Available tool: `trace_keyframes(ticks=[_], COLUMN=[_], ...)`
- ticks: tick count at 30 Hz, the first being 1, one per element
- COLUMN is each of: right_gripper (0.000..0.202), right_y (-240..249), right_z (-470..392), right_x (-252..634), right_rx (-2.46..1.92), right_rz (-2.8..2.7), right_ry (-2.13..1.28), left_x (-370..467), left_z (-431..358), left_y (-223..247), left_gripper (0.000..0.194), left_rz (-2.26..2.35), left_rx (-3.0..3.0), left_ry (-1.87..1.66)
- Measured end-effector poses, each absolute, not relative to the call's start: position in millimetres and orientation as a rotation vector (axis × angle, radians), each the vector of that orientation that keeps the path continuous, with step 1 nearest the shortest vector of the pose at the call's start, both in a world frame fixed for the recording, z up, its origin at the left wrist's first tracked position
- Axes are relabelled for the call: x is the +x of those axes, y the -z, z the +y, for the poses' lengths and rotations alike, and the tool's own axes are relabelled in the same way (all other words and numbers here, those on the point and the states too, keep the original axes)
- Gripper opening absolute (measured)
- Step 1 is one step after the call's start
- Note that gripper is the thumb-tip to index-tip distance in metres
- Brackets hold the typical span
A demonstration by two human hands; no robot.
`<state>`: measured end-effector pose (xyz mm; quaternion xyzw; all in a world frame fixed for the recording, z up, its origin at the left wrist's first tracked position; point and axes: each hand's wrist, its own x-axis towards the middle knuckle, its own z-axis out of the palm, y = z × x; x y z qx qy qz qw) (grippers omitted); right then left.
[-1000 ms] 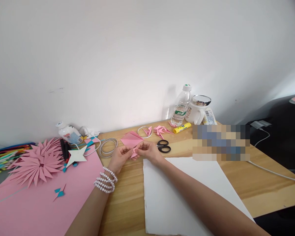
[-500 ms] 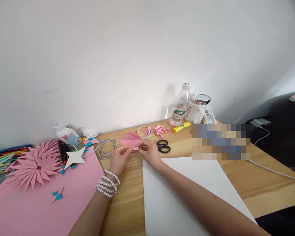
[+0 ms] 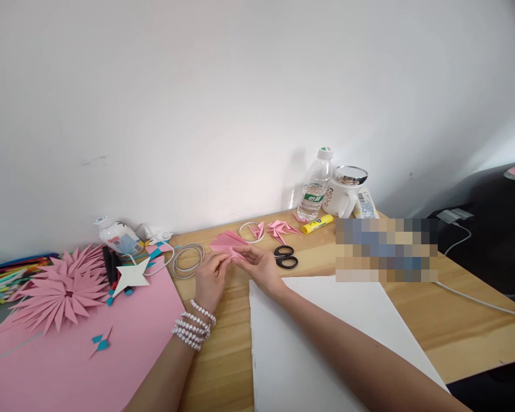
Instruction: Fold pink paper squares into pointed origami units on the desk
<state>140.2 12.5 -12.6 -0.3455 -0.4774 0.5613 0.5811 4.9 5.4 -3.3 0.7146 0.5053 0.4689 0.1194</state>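
Observation:
Between my two hands is a small folded piece of pink paper point(image 3: 236, 255), pinched from both sides. My left hand point(image 3: 212, 274), with beaded strands round its wrist, grips the left side with thumb and fingers closed. My right hand point(image 3: 261, 268) pinches the right side, its fingers partly covering the paper. Just behind the fingers lies a larger pink sheet point(image 3: 225, 241). Black-handled scissors point(image 3: 286, 257) rest right of my right hand, their blades mostly hidden by it. Left of my left hand is a coiled grey cable point(image 3: 187, 261).
Pink folded pieces point(image 3: 281, 230), a yellow glue stick point(image 3: 317, 224), a water bottle point(image 3: 313, 191) and a white mug point(image 3: 342, 197) stand along the wall. A white board point(image 3: 309, 343) lies under my right arm. Pink paper flowers point(image 3: 68, 293) sit on pink card point(image 3: 141, 320) at left.
My left hand has turned and shifted slightly right, closer to my right hand. The pink paper's angle between the fingers has changed. My right hand has hardly moved.

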Motion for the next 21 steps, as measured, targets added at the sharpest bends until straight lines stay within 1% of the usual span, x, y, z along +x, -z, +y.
trace_keyframes(ticks=[6, 10, 14, 21], right_gripper=[0.027, 0.027, 0.027, 0.020], right_y=[10.6, 13.7, 15.3, 12.3], right_z=[10.8, 11.9, 13.8, 13.7], right_x=[142.4, 142.8, 143.4, 144.5], right_rx=[-0.805, -0.792, -0.799, -0.761], right_rz=[-1.220, -1.246, -1.204, -1.221], right_ry=[-1.317, -1.300, -1.297, -1.310], left_x=[7.7, 9.8, 9.7, 6.8], left_z=[3.5, 2.8, 2.8, 4.1], left_y=[-2.9, -6.1, -4.3, 1.0], left_gripper=[0.014, 0.015, 0.014, 0.012], left_rz=[1.388, 1.353, 1.376, 1.433], left_rx=[1.786, 1.573, 1.657, 1.676], left_ry=[-1.303, -1.271, -1.282, -1.303])
